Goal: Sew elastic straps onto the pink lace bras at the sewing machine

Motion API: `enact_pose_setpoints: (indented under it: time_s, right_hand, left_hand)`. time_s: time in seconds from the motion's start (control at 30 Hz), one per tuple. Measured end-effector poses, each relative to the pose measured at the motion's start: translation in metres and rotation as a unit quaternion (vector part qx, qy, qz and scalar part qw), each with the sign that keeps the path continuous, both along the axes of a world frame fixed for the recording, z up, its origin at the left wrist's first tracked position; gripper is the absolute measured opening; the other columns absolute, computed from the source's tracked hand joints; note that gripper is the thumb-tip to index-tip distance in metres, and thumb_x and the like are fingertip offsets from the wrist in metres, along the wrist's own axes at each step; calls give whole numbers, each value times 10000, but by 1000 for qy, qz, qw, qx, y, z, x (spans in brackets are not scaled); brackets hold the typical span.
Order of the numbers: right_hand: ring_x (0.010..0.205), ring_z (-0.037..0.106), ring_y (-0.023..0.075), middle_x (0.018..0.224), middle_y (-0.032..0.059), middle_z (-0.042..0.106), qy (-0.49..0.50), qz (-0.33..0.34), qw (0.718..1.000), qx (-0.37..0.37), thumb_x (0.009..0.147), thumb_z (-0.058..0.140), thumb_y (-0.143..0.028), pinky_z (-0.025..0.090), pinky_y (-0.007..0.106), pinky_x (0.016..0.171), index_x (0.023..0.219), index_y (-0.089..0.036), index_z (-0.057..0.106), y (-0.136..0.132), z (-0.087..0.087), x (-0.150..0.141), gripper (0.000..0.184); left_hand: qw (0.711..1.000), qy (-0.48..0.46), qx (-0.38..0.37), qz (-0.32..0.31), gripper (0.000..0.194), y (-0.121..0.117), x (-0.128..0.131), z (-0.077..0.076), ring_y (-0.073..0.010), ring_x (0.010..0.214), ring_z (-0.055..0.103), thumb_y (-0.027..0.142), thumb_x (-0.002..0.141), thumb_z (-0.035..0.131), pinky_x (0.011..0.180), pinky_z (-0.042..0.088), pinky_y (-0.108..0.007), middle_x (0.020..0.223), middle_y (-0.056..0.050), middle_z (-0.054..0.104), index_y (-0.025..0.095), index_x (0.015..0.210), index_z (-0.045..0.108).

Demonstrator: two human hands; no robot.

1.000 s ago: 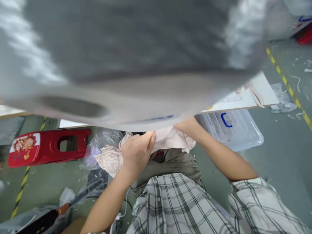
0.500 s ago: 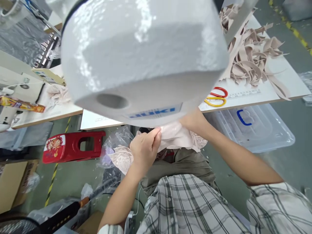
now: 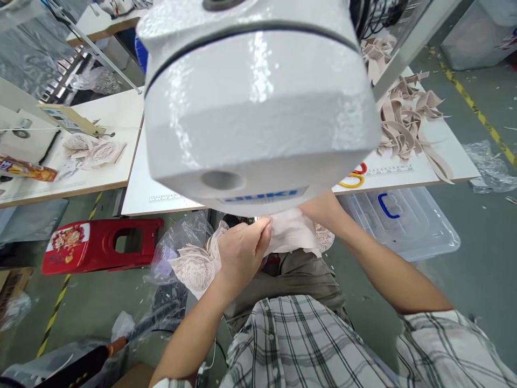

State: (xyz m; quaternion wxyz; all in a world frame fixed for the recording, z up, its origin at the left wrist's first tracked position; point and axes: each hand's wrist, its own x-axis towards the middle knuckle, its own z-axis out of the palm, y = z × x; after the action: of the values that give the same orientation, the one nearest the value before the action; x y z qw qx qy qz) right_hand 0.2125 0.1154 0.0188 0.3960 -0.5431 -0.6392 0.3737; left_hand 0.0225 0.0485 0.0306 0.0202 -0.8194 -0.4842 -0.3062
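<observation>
A pale pink lace bra (image 3: 291,231) hangs between my hands at the front edge of the sewing table, over my lap. My left hand (image 3: 244,250) is closed on it, thumb pressed against the fingers, and a lace cup (image 3: 196,267) droops beside that wrist. My right hand (image 3: 323,211) lies at the cloth's other side, its fingers hidden under the sewing machine head (image 3: 258,124). This white head also covers the needle area. Just right of it, the red and yellow handles of scissors (image 3: 353,180) show on the table.
Beige fabric strips (image 3: 407,121) lie heaped on the table (image 3: 452,156) at right. Under that side is a clear plastic box (image 3: 420,231) with a blue handle. A red stool (image 3: 100,245) stands on the floor at left. More lace pieces (image 3: 92,150) lie on the left table.
The camera view has shifted, showing more of the machine head's top and the left table. Both hands stay at the bra, with little visible movement of their own.
</observation>
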Motion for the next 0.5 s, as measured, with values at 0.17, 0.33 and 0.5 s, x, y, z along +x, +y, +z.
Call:
enact_pose_setpoints:
  time_s: [0.17,0.33,0.5]
  right_hand:
    - [550,474,136,550,-55,523,0,-2,1000,2,850,617,-355,382,277,596,780,-209,583,0,0,1,166]
    - [527,473,137,528,-61,513,36,-18,999,1,829,635,-355,406,278,581,757,-221,571,-2,-5,-1,165]
    - [617,546,150,666,-22,611,189,-22,978,-82,808,644,-455,450,268,585,810,-220,580,-15,-19,-8,244]
  left_hand:
    - [1000,-23,-17,3,244,-1,-4,-4,-127,549,638,247,987,515,553,444,-233,750,-17,776,170,968,745]
    - [997,-53,-46,16,278,-2,-7,-5,-149,673,715,282,996,494,620,514,-226,867,-43,798,188,951,752]
    - [990,-98,-105,13,277,1,-9,-3,-170,789,745,283,991,493,708,558,-238,919,-39,800,202,968,756]
